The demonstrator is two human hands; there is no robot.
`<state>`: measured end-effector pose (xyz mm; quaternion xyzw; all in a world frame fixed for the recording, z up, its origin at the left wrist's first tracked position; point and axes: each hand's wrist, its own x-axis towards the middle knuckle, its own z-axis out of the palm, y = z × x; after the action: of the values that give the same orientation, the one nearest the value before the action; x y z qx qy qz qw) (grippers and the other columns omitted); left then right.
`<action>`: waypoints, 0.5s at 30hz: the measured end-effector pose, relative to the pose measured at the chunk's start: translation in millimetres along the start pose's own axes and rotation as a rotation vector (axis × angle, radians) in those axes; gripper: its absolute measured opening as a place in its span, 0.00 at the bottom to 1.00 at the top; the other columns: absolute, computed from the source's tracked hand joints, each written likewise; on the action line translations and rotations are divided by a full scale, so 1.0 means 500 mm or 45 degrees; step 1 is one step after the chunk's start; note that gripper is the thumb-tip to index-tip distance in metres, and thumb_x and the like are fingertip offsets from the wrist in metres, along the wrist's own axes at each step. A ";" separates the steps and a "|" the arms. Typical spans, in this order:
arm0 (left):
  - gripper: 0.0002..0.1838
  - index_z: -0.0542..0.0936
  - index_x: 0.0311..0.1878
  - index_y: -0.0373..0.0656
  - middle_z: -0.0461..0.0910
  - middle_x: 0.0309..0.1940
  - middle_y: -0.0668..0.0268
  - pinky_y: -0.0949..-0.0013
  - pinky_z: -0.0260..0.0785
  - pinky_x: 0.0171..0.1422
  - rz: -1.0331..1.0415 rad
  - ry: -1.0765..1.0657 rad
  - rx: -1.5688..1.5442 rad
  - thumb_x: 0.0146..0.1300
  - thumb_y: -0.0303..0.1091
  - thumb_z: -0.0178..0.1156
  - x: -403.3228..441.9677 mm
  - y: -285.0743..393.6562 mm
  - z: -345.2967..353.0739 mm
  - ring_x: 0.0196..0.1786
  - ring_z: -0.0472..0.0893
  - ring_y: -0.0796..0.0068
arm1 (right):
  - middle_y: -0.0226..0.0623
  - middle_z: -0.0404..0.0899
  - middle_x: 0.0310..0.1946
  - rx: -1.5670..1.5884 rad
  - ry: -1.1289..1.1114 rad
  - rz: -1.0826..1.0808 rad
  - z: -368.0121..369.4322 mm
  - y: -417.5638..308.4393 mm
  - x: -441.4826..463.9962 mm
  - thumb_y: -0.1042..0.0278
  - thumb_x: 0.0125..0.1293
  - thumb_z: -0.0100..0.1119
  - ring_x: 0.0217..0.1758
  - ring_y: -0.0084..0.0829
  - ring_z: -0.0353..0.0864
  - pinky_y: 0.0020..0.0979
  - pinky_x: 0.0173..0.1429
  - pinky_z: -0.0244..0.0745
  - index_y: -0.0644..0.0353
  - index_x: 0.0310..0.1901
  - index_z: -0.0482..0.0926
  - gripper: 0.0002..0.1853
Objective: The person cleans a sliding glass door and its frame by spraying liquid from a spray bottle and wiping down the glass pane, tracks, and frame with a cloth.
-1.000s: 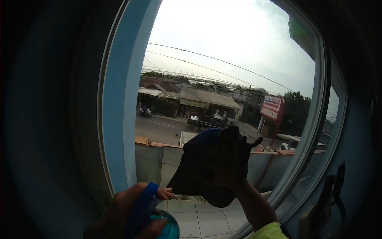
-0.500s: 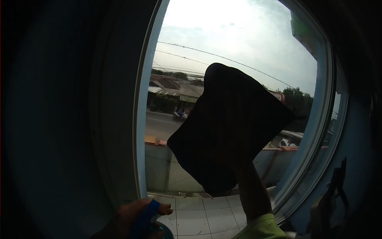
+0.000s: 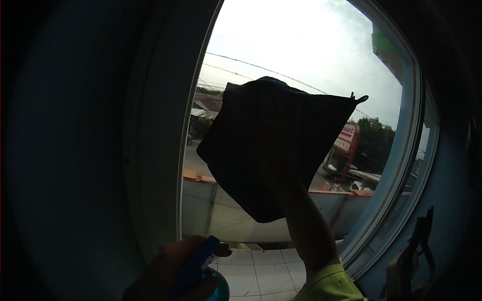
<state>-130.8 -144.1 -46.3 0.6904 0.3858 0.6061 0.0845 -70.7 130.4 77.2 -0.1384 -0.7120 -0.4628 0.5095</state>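
My right hand (image 3: 273, 135) reaches up and presses a dark cloth (image 3: 241, 160) against the pane of a tall window (image 3: 311, 30). The hand is very dark, and its fingers can barely be made out against the cloth. A small loop sticks out from the cloth's upper right corner. Low in the view, my left hand (image 3: 173, 263) is wrapped round a spray bottle (image 3: 220, 288) with a blue trigger head and a teal body. Much of the bottle is hidden by the fingers and the frame's lower edge.
A pale frame (image 3: 414, 115) borders the window, with blue wall (image 3: 447, 200) on the right. A dark clamp-like object (image 3: 414, 251) stands at lower right. Beyond the glass are white floor tiles (image 3: 241, 273), a low wall (image 3: 241, 210), a road and a red-and-white sign (image 3: 345, 138).
My right hand has moved the cloth left and slightly up, and its looped corner has swung upward. The sign outside now shows more. My left hand with the spray bottle sits slightly higher and further right.
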 end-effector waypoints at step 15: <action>0.37 0.62 0.69 0.33 0.78 0.48 0.45 0.58 0.80 0.51 0.123 0.357 -0.061 0.55 0.15 0.65 -0.085 -0.028 -0.033 0.55 0.81 0.50 | 0.51 0.66 0.66 0.179 0.175 0.061 0.017 -0.083 0.104 0.58 0.71 0.53 0.71 0.51 0.62 0.59 0.77 0.44 0.53 0.74 0.59 0.32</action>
<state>-150.5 -167.1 -82.9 0.6146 0.3454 0.7090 0.0168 -126.5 101.0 99.7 -0.0873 -0.7025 -0.4077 0.5767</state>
